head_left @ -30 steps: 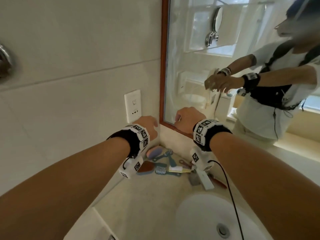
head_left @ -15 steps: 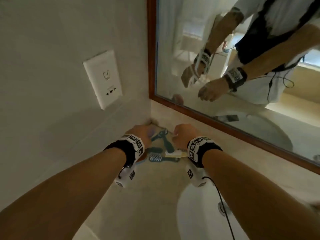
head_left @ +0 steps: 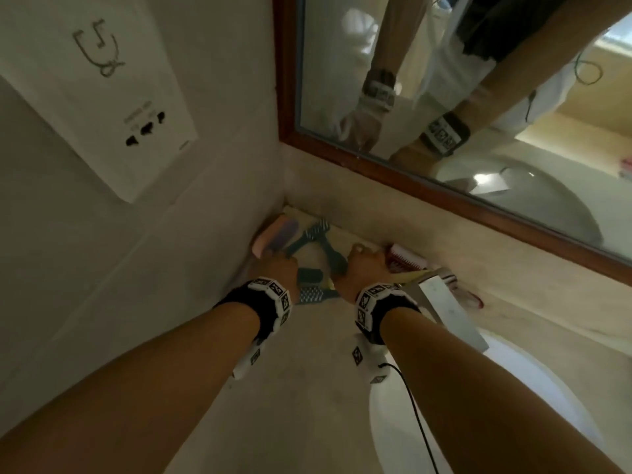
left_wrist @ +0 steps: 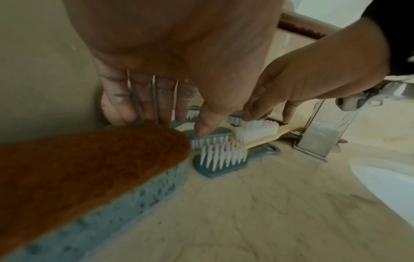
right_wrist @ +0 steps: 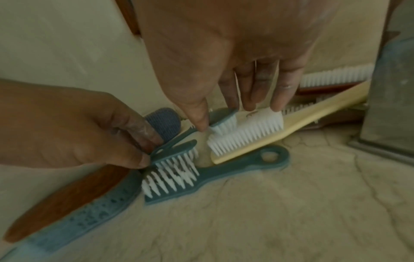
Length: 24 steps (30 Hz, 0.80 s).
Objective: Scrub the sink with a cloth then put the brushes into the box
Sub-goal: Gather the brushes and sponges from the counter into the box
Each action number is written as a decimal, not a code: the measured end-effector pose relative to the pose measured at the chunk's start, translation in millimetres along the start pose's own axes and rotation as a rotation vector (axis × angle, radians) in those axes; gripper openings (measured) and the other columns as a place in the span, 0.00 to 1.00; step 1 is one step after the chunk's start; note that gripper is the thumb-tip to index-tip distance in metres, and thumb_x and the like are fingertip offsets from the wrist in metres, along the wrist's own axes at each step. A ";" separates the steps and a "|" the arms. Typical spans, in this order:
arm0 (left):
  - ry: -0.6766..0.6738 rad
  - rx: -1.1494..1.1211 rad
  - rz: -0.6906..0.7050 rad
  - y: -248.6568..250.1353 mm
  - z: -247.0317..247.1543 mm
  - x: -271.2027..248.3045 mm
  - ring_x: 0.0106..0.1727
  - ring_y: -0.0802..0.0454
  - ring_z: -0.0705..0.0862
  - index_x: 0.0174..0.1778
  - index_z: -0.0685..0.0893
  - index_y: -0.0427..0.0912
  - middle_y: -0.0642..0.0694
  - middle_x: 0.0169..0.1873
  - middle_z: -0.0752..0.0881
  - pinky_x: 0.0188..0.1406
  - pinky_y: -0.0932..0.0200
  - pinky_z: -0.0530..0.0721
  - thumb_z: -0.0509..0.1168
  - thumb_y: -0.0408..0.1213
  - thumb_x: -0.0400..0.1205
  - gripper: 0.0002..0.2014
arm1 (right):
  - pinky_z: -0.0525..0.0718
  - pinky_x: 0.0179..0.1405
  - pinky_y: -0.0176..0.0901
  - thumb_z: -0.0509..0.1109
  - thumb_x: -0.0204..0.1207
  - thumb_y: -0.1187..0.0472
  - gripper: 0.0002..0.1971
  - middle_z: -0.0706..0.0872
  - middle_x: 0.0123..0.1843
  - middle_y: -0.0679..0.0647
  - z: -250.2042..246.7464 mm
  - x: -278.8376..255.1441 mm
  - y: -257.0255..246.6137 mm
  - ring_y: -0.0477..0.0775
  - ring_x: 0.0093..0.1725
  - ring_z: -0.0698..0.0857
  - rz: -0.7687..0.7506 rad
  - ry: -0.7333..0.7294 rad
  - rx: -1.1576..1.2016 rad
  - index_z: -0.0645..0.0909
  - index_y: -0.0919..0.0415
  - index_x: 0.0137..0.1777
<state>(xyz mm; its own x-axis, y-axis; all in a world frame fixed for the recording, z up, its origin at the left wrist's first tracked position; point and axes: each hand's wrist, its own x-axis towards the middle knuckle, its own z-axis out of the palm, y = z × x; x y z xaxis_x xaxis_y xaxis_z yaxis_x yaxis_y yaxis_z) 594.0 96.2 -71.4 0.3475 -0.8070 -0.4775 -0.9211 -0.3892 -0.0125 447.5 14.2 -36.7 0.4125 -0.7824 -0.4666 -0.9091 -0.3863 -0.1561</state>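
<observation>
Several brushes lie heaped in the counter's back corner. My left hand is down among them; its thumb and fingers pinch a teal brush that lies bristles down on another teal brush. My right hand comes down beside it: thumb and forefinger pinch a small teal brush, and the other fingertips touch the white bristles of a cream-handled brush. A sponge with an orange scouring face lies under my left wrist. The white sink is at lower right. No box or cloth shows.
A pink and purple pad sits tight in the corner. A red brush lies along the back wall. The chrome faucet stands right of my right wrist. A mirror and a wall socket are above.
Both hands have dropped from the height of the mirror's lower edge to the brush pile in the corner and closed in on it. The view has tilted down and moved nearer.
</observation>
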 end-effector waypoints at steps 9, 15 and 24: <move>0.118 0.039 -0.020 -6.3 21.0 6.7 0.66 0.44 0.75 0.52 0.82 0.46 0.47 0.57 0.83 0.64 0.49 0.76 0.57 0.38 0.84 0.09 | 0.81 0.45 0.47 0.67 0.74 0.46 0.16 0.81 0.56 0.56 15.1 6.8 6.6 0.62 0.56 0.83 -0.017 0.095 0.243 0.78 0.60 0.50; 0.169 0.057 0.014 -2.9 -9.1 -5.8 0.57 0.44 0.84 0.54 0.86 0.47 0.45 0.54 0.86 0.56 0.51 0.80 0.61 0.38 0.82 0.10 | 0.77 0.48 0.40 0.70 0.76 0.53 0.15 0.80 0.60 0.55 -21.2 -16.6 8.2 0.55 0.54 0.82 -0.089 0.251 0.430 0.79 0.60 0.59; 0.302 -0.145 -0.021 -1.9 -93.3 -44.4 0.35 0.51 0.79 0.47 0.87 0.45 0.47 0.43 0.87 0.32 0.61 0.73 0.61 0.44 0.83 0.10 | 0.78 0.36 0.41 0.68 0.77 0.60 0.11 0.82 0.49 0.52 -109.7 -71.6 2.2 0.55 0.44 0.82 -0.224 0.493 0.466 0.72 0.55 0.57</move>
<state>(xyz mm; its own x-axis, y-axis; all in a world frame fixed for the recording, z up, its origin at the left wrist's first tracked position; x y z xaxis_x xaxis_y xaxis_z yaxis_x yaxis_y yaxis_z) 596.7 91.3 31.9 0.4224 -0.8849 -0.1962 -0.8862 -0.4486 0.1156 422.4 15.8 91.8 0.4705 -0.8809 0.0514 -0.6838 -0.4008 -0.6097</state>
